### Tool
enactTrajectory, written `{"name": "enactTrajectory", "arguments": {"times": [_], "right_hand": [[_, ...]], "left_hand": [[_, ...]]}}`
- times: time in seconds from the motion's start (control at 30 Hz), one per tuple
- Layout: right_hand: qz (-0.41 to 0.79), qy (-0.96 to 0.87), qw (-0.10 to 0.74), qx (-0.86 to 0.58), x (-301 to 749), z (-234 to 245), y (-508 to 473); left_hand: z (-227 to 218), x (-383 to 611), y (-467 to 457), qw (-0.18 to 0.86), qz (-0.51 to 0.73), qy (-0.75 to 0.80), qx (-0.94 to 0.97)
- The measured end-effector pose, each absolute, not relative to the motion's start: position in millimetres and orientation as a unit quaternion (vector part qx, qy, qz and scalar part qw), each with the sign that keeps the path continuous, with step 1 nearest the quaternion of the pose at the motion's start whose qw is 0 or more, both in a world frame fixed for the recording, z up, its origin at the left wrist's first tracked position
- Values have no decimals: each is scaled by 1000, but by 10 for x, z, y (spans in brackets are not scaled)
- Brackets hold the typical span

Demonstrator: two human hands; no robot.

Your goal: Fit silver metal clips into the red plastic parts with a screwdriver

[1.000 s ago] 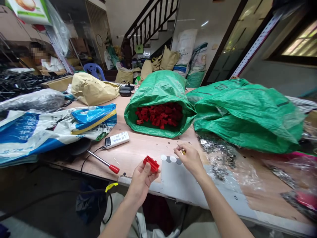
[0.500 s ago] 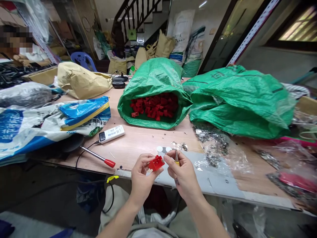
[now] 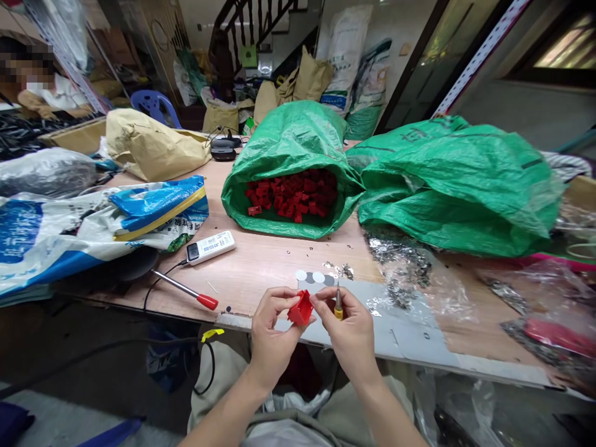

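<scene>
A small red plastic housing [image 3: 302, 309], hollow on the side that shows, is pinched in the fingers of my left hand [image 3: 272, 323] above the table's front edge. My right hand [image 3: 347, 329] touches the housing's right side with thumb and forefinger. Tucked in that same hand is a thin pointed tool with a yellow handle [image 3: 338, 309], its tip upward. Whether the right fingertips also hold a small part is hidden. Beyond the hands, a green sack [image 3: 291, 230] lies with its mouth toward me, full of similar red pieces [image 3: 298, 195].
Small metal pieces [image 3: 403, 279] lie on clear plastic at right, beside a second green sack [image 3: 465, 192]. To the left are a white device with a screen [image 3: 212, 247], a red-tipped rod [image 3: 205, 301] and a blue-white bag [image 3: 93, 230]. A person [image 3: 51, 87] sits far left.
The red housing has been turned in my fingers, so its hollow faces another way. The pointed tool has shifted slightly right with my right hand.
</scene>
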State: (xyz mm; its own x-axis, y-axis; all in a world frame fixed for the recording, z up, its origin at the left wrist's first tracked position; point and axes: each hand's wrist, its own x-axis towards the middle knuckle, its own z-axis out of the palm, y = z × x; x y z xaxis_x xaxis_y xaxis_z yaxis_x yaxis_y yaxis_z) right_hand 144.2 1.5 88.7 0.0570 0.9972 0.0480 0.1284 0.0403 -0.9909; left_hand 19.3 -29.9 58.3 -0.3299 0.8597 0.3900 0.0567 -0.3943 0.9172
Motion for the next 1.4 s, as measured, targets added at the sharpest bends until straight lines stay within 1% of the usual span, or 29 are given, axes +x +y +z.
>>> {"name": "enactTrajectory", "arguments": {"times": [0.07, 0.13, 0.2, 0.27, 0.37, 0.47, 0.57, 0.73, 0.83, 0.9, 1.03, 1.17, 1.23, 1.4], "right_hand": [[430, -532, 495, -535, 1438, 886, 10], [454, -515, 495, -532, 1436, 869, 14], [521, -471, 491, -515, 1441, 848, 26], [615, -404, 476, -481, 1457, 831, 44], [756, -297, 407, -418, 1502, 814, 66], [830, -232, 341, -375, 1571, 793, 78], [817, -261, 347, -379, 1655, 777, 88], [715, -429, 335, -438, 1809, 783, 121], [652, -516, 323, -452, 1866, 759, 97], [636, -538, 324, -448, 1868, 704, 41], [673, -478, 337, -452, 1828, 528, -109], [733, -419, 321, -429, 1866, 414, -216], [747, -402, 321, -421, 1913, 411, -250], [747, -349, 353, -442, 1982, 489, -286]], "left_hand": [[587, 197, -301, 290, 669, 465, 502], [592, 198, -298, 284, 667, 465, 508], [589, 199, -295, 279, 664, 463, 517], [572, 198, -294, 273, 663, 456, 527], [525, 195, -294, 266, 664, 447, 538], [495, 191, -288, 262, 660, 447, 544], [511, 190, -277, 267, 654, 450, 546], [577, 205, -277, 287, 644, 436, 560], [584, 218, -292, 265, 627, 413, 605], [567, 213, -311, 244, 611, 405, 635], [466, 162, -376, 246, 576, 412, 662], [341, 132, -451, 269, 559, 427, 658], [318, 145, -467, 278, 560, 442, 644], [403, 188, -437, 303, 577, 463, 601]]}}
